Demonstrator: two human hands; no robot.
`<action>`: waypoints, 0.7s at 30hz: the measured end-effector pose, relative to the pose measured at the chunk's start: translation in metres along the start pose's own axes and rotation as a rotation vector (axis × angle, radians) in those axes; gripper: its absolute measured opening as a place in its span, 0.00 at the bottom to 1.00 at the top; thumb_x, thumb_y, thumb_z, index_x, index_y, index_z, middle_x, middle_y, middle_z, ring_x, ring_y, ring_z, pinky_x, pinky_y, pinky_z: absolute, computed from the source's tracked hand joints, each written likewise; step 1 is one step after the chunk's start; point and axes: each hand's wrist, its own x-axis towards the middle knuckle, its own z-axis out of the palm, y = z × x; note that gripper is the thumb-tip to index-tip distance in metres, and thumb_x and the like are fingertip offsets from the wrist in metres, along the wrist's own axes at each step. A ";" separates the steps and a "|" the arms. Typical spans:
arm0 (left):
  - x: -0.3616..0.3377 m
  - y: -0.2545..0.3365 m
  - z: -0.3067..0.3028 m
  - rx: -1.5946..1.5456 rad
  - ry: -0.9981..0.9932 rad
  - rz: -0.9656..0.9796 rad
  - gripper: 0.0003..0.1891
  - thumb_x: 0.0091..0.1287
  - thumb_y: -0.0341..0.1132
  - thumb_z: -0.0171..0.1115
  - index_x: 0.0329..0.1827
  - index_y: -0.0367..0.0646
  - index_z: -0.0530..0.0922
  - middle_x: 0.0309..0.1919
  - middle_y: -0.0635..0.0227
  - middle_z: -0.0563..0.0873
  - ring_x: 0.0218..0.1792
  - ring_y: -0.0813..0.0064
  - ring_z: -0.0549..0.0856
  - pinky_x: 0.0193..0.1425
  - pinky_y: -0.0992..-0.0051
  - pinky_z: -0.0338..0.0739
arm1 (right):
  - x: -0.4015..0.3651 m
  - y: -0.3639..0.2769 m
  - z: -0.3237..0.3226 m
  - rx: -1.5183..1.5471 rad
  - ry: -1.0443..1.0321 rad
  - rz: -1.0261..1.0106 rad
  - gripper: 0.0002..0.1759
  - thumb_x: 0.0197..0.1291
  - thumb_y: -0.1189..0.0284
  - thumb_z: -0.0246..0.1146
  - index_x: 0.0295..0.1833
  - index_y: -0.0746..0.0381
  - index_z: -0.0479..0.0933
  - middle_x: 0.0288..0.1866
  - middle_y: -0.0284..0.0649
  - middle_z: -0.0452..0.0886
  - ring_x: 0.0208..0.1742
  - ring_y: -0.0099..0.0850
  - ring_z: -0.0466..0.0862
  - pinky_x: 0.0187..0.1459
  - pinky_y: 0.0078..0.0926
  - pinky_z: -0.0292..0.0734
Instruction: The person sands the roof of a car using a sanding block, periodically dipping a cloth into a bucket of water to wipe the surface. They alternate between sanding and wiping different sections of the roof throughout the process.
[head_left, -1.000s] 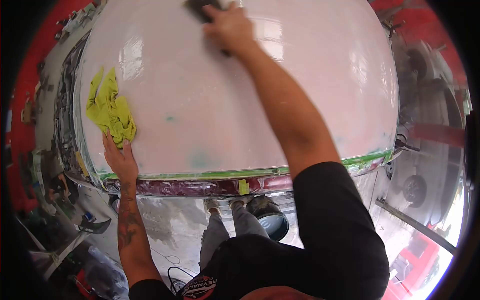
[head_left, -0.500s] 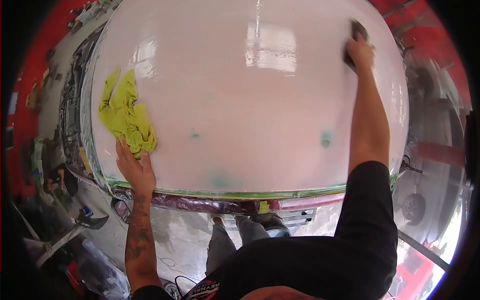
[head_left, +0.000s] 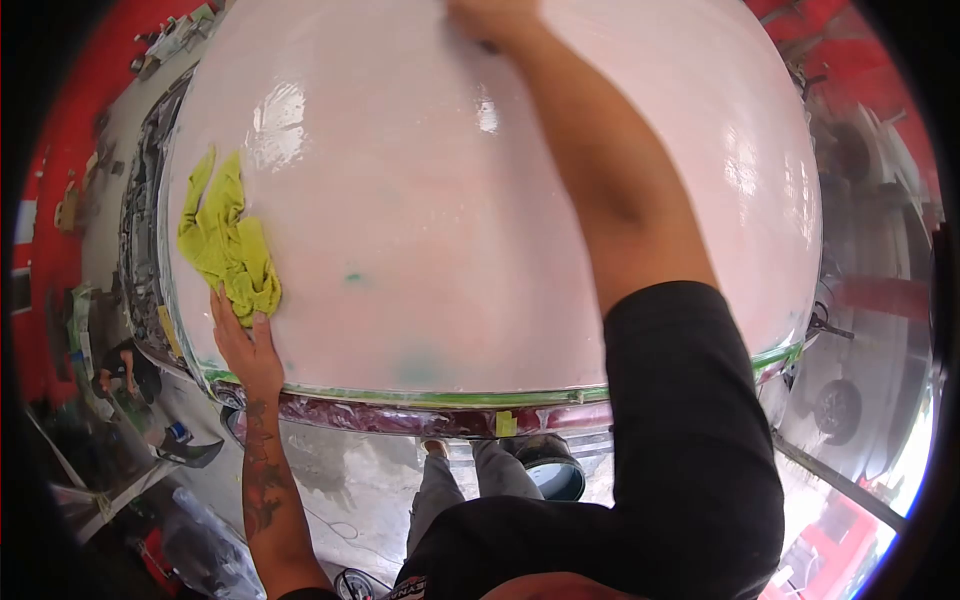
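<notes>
A large, pale pink, wet-looking vehicle panel point(head_left: 420, 220) with faint green patches fills the middle of the view. On its left part lies a crumpled yellow-green cloth point(head_left: 225, 235). My left hand point(head_left: 245, 350) rests on the panel at the cloth's lower end, its fingers apart and the fingertips touching the fabric. My right arm stretches far forward across the panel. At the top edge, my right hand point(head_left: 495, 18) is blurred and partly cut off, closed on a dark object that shows only in part beneath it.
Green masking tape point(head_left: 450, 398) runs along the panel's near edge, above a dark red strip. Below stands a dark bucket point(head_left: 550, 470) beside my legs. Another person point(head_left: 125, 370) is at the far left. A cable lies on the floor.
My right hand has swept from the panel's right side to the top middle with the dark object. My left hand stays by the cloth. The view has shifted slightly.
</notes>
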 end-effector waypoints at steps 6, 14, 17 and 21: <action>0.001 -0.007 0.003 -0.017 0.024 0.044 0.32 0.78 0.42 0.51 0.81 0.38 0.58 0.80 0.45 0.60 0.79 0.44 0.61 0.80 0.50 0.50 | -0.080 0.367 -0.061 -0.351 0.067 0.516 0.32 0.68 0.51 0.52 0.78 0.41 0.67 0.74 0.52 0.73 0.72 0.56 0.74 0.70 0.57 0.71; 0.003 0.006 -0.002 0.019 0.004 0.035 0.33 0.77 0.45 0.51 0.81 0.37 0.58 0.80 0.43 0.60 0.79 0.42 0.60 0.78 0.45 0.50 | -0.112 0.480 -0.080 -0.528 -0.093 0.747 0.35 0.67 0.51 0.44 0.69 0.62 0.75 0.72 0.55 0.75 0.71 0.62 0.73 0.73 0.60 0.60; 0.004 0.007 -0.005 0.051 -0.013 0.031 0.34 0.77 0.47 0.50 0.81 0.39 0.57 0.80 0.44 0.58 0.79 0.43 0.60 0.78 0.41 0.49 | -0.022 0.291 -0.041 -0.288 0.097 0.596 0.34 0.63 0.52 0.49 0.71 0.55 0.74 0.73 0.51 0.74 0.75 0.59 0.69 0.71 0.58 0.67; 0.003 0.005 -0.004 0.074 -0.019 0.004 0.35 0.77 0.48 0.52 0.82 0.39 0.57 0.80 0.45 0.59 0.79 0.43 0.60 0.79 0.42 0.48 | 0.047 0.000 0.036 -0.003 -0.014 0.242 0.27 0.70 0.56 0.51 0.65 0.57 0.80 0.70 0.53 0.74 0.70 0.50 0.74 0.64 0.53 0.73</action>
